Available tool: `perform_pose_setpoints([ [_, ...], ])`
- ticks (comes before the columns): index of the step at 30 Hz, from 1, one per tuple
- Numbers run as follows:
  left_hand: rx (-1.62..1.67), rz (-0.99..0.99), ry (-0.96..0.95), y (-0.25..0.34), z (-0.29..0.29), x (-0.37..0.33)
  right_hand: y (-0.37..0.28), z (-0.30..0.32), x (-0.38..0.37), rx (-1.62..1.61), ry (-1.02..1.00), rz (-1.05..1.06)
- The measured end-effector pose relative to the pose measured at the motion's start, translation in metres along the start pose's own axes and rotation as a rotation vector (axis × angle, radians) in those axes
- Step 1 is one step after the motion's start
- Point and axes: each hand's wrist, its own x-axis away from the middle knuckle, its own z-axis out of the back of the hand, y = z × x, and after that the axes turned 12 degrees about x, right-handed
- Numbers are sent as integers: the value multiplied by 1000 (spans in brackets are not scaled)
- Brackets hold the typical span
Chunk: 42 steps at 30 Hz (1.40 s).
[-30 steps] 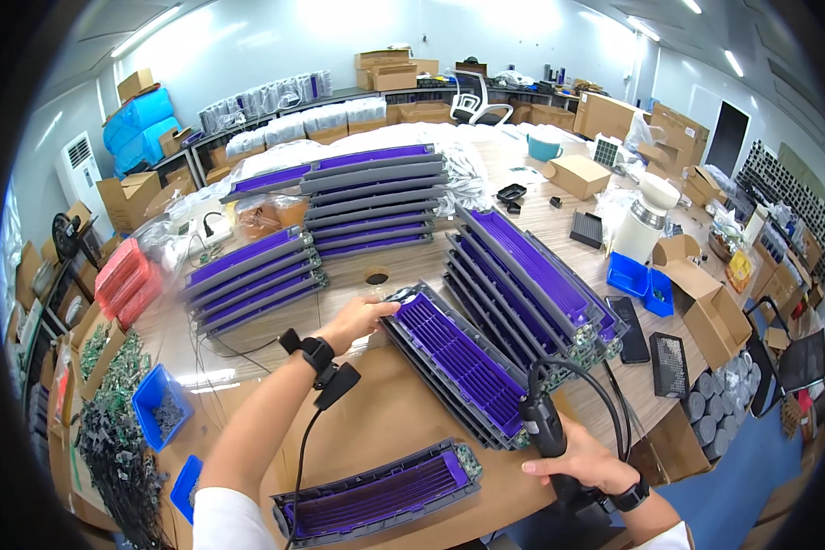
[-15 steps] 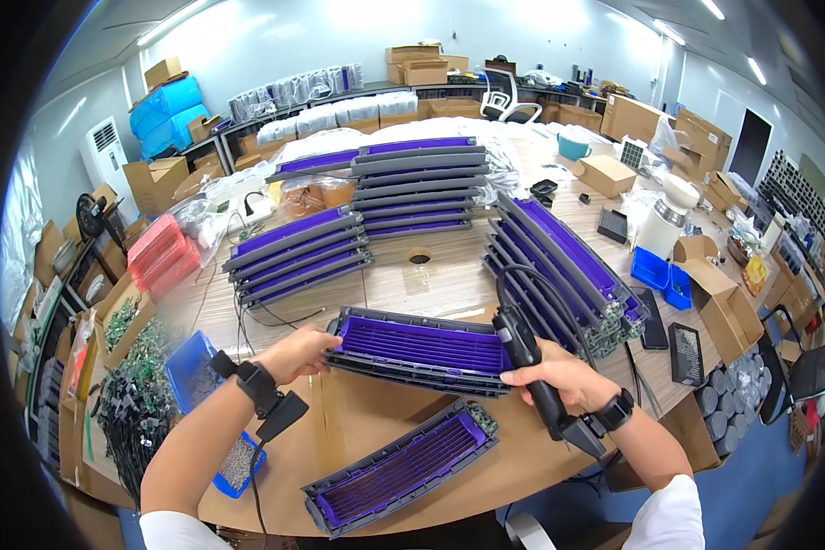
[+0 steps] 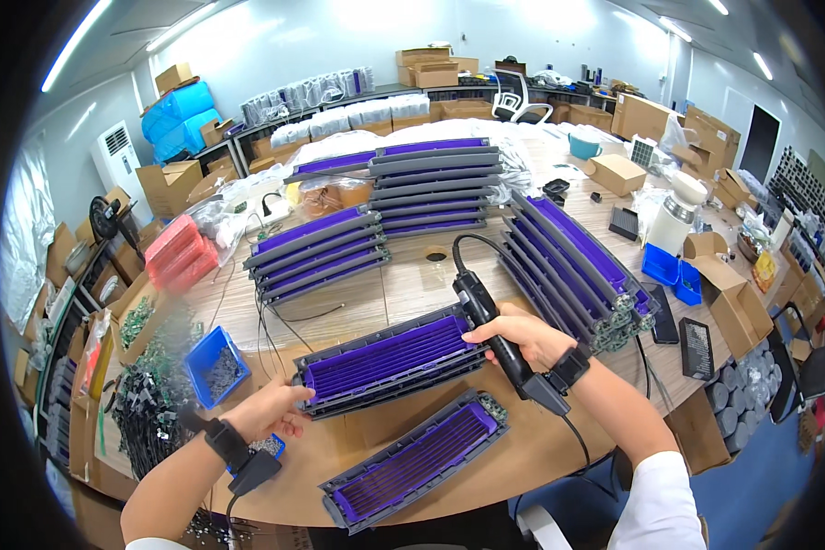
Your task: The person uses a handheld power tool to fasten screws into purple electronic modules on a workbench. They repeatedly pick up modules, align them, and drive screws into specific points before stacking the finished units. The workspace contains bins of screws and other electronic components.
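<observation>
Purple fills the slatted panel (image 3: 385,360) between my hands, its dark frame lying crosswise in front of me. My right hand (image 3: 527,341) is wrapped around a black corded driver (image 3: 515,368) at the panel's right end; my left hand (image 3: 268,410) is at the left end, fingers spread, and I can't tell whether it grips.

A second ago the panel slanted alongside the right-hand stack (image 3: 573,261); now it's turned and drawn left, so both ends lie within my reach. A second panel (image 3: 417,466) sits just nearer me, crowding that side.

That stack and the driver's looping cable (image 3: 475,238) hem in my right. Left lies a blue bin (image 3: 213,353) of small parts; two more stacks stand farther back on the bench (image 3: 412,293).
</observation>
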Motion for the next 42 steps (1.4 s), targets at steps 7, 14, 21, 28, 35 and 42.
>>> perform_pose_setpoints([
  [7,216,-55,107,-29,4,11,-7,-7,-23,-15,-9,-8],
  [14,-65,-585,336,-68,-34,38,-7,-3,-14,17,15,51],
  [21,-1058,-927,127,-106,-121,107,-18,-12,6,288,199,288],
  [28,-1219,-957,147,-119,-102,62,-14,-43,41,1069,524,974],
  [35,-1106,-1070,234,-123,-87,33,-1,-80,23,1254,423,995],
  [42,-1119,-1041,271,-119,-73,26,8,-92,15,1349,552,1017],
])
